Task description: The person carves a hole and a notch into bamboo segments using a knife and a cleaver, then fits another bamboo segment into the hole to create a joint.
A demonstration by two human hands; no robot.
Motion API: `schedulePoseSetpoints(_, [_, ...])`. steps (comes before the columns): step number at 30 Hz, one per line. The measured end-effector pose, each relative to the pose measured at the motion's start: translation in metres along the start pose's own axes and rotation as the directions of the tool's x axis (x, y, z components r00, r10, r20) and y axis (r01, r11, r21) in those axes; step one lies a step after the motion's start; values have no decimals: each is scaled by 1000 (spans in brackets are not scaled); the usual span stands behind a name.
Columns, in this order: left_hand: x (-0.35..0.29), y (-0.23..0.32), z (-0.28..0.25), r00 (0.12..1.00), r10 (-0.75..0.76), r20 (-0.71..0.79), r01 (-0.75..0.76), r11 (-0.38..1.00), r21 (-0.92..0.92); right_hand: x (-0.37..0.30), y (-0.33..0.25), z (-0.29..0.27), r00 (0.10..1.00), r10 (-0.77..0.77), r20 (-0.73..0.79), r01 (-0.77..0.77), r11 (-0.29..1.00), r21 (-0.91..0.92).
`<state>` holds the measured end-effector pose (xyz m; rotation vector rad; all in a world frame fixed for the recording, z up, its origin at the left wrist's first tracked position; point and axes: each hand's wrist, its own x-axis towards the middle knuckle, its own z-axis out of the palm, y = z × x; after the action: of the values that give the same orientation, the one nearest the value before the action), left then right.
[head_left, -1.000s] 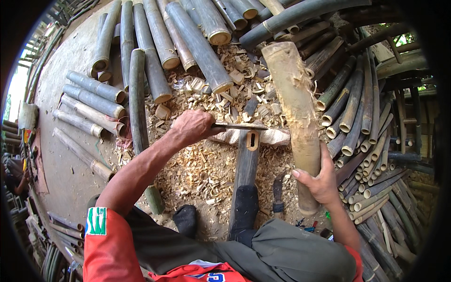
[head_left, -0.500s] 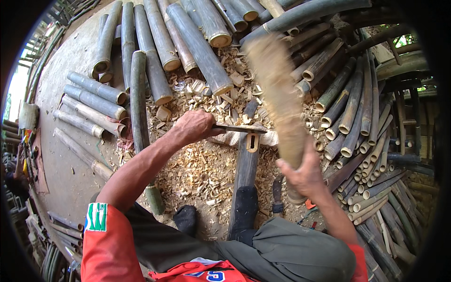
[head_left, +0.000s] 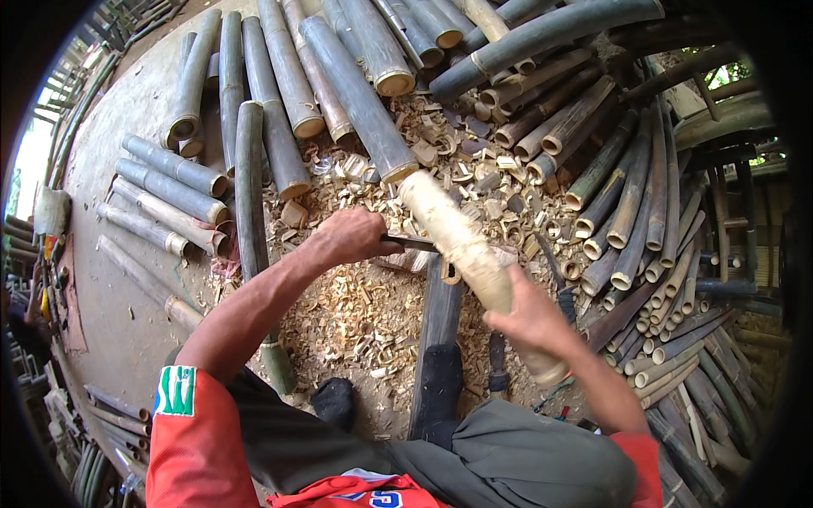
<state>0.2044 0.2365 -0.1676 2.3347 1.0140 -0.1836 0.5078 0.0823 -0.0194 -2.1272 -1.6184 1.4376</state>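
A wooden club (head_left: 449,229) hangs aslant over the work, its long axis running from the person's right knee up and leftward, the pale, frayed far end pointing away beside the cut mouth of a grey bamboo pole (head_left: 356,97). The right hand (head_left: 538,317), slightly blurred, grasps its near part. The left hand (head_left: 351,235) is clenched on a narrow dark blade (head_left: 411,242), which points rightward, lying nearly crosswise; its tip is hidden behind the club. Below them, a slotted bamboo length (head_left: 439,309) runs straight away from the person, a black-socked foot (head_left: 439,381) on it and a pale wood block (head_left: 400,260) crosswise near its slot, which the club partly covers. Curled chips and shavings (head_left: 364,313) thickly litter the ground. Past them, bare grey floor (head_left: 118,203) stretches to the left, while cut bamboo poles (head_left: 656,356) lie piled along the right.
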Motion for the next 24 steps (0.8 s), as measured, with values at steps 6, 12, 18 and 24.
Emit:
schedulePoseSetpoints(6, [-11, -7, -6, 994, -60, 88, 58, 998, 18, -18, -51, -52, 961, -239, -140, 268, 930, 250])
schedulePoseSetpoints(12, [8, 0, -1, 999, 28, 37, -27, 999, -22, -3, 17, 7, 980, -166, -106, 179, 977, 120])
schedulePoseSetpoints(18, [-7, -21, -3, 996, 13, 84, -13, 1000, -7, -31, -38, -48, 971, -232, -53, 234, 893, 385])
schedulePoseSetpoints(24, [15, -7, 3, 991, 60, 117, -50, 995, -92, -15, 52, 28, 937, -270, -221, 305, 942, 142])
